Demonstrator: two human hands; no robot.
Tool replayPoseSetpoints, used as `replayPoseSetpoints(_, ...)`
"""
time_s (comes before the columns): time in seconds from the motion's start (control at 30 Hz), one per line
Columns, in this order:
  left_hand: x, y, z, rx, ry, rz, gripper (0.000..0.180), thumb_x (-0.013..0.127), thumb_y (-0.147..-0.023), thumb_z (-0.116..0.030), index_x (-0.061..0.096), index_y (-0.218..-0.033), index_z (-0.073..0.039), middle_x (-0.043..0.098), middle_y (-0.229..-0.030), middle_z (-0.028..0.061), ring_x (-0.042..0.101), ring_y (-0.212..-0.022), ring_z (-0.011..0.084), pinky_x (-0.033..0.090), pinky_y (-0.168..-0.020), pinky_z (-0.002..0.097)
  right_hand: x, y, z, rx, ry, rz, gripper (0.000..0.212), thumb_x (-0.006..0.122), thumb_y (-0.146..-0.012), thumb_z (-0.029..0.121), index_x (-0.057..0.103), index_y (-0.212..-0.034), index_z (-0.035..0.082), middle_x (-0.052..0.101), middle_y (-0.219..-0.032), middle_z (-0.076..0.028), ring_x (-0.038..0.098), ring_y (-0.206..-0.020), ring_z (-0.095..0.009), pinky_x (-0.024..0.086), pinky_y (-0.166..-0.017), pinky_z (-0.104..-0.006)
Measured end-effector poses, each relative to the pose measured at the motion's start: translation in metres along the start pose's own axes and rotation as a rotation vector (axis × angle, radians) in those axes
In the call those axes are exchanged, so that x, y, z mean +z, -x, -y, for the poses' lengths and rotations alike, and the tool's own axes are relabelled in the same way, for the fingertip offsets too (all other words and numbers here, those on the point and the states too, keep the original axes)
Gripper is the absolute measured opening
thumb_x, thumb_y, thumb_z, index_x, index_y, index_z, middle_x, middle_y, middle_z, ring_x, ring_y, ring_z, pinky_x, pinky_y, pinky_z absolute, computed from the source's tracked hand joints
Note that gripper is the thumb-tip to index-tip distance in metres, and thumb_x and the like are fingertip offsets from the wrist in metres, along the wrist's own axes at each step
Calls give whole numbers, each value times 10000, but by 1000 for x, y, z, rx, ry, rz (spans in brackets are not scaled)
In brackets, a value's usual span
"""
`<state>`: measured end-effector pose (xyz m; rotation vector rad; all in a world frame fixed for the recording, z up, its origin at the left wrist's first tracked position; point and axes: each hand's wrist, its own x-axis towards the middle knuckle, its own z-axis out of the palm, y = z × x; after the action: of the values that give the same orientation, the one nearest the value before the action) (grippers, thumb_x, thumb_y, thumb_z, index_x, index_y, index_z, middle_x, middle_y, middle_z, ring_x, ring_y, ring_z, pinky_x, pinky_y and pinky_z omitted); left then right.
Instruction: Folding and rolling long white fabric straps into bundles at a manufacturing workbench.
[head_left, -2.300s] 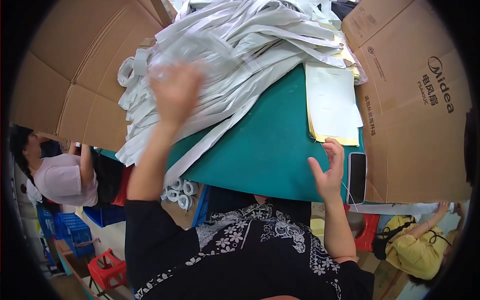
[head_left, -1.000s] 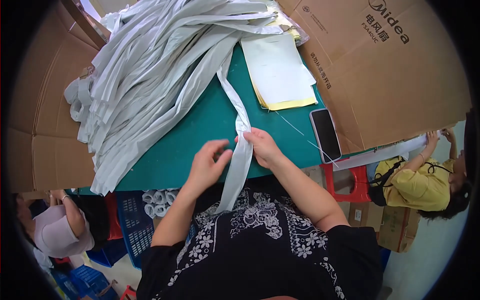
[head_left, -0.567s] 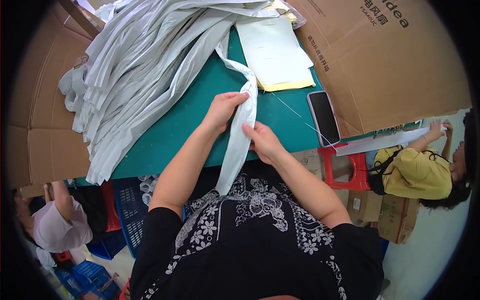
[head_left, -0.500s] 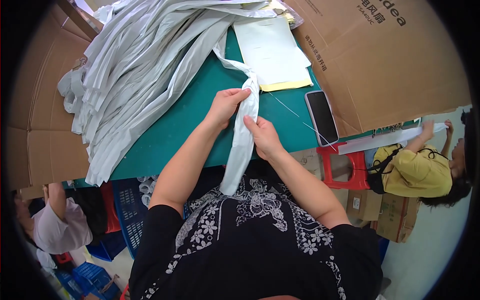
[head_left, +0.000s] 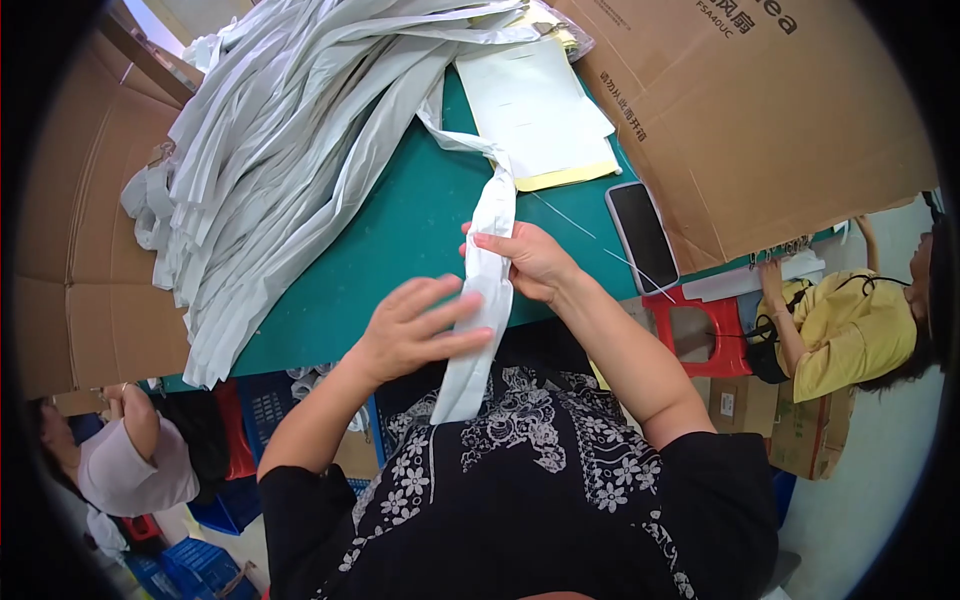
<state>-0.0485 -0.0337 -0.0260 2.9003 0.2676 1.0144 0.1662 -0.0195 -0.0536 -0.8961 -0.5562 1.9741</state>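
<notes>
A long, flat white strip (head_left: 492, 206), creased like thin film or cloth, runs from the heap at the far side down toward my lap. My right hand (head_left: 534, 262) grips it near mid-length, thumb on top and fingers around its edge. My left hand (head_left: 425, 328) is beside the lower part, fingers spread and slightly blurred, reaching across the strip; whether it touches it I cannot tell. The strip's lower end hangs loose in front of my shirt. A large heap of similar white strips (head_left: 290, 150) covers the left of the green table (head_left: 400, 215).
White sheets with a yellow edge (head_left: 540, 115) lie past my hands. A phone (head_left: 642, 238) and thin white ties (head_left: 625, 262) sit right of them. Cardboard (head_left: 760, 120) stands at the right, more cardboard (head_left: 110, 250) at the left. One person (head_left: 850, 335) sits at right, another (head_left: 135, 455) at left.
My left hand has let go of the strip's upper part, moved down toward me and spread its fingers. My right hand keeps its hold. The person at right has lowered their arms.
</notes>
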Motion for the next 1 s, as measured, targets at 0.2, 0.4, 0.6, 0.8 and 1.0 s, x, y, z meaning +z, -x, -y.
replayPoseSetpoints(0.2, -2, -5, -8, -253, 558, -42, 179, 643, -745, -162, 647, -893, -62, 652, -914, 67, 617, -874, 221, 427, -862, 382, -10, -17, -9, 62, -95, -162, 328, 484, -932, 224, 487, -1158, -12, 593, -1045, -160, 612, -895, -241, 512, -803, -378)
replayPoseSetpoints(0.4, 15, 13, -56, -1224, 1362, -454, 312, 442, -930, -231, 595, -938, 40, 628, -911, 108, 588, -886, 165, 448, -769, 304, 5, -7, -11, 99, 62, -82, 381, 409, -962, 273, 458, -1220, -3, 594, -1087, -143, 603, -949, -233, 497, -830, -362)
replayPoseSetpoints(0.6, 22, 7, -46, -1732, 1661, -383, 324, 510, -856, -162, 562, -1038, 102, 626, -929, 118, 602, -825, 167, 458, -751, 288, -1, 3, -15, 75, 277, 99, 390, 414, -964, 291, 462, -1247, 26, 609, -1083, -97, 599, -922, -155, 481, -830, -306)
replayPoseSetpoints(0.8, 32, 5, -20, -1750, 1761, -80, 423, 422, -894, -206, 450, -1170, 114, 587, -1069, 210, 610, -965, 328, 483, -875, 416, 0, 9, -8, -14, 787, 286, 377, 407, -969, 273, 506, -1206, -3, 607, -1076, -76, 583, -920, -148, 457, -835, -275)
replayPoseSetpoints(1.0, 38, -14, -7, -1809, 1629, -139, 542, 347, -954, -432, 499, -1113, 64, 599, -1026, 164, 626, -902, 248, 529, -767, 380, 4, 23, 7, -102, 1183, 314, 368, 528, -892, 343, 577, -1041, 9, 642, -899, -145, 610, -816, -241, 459, -750, -335)
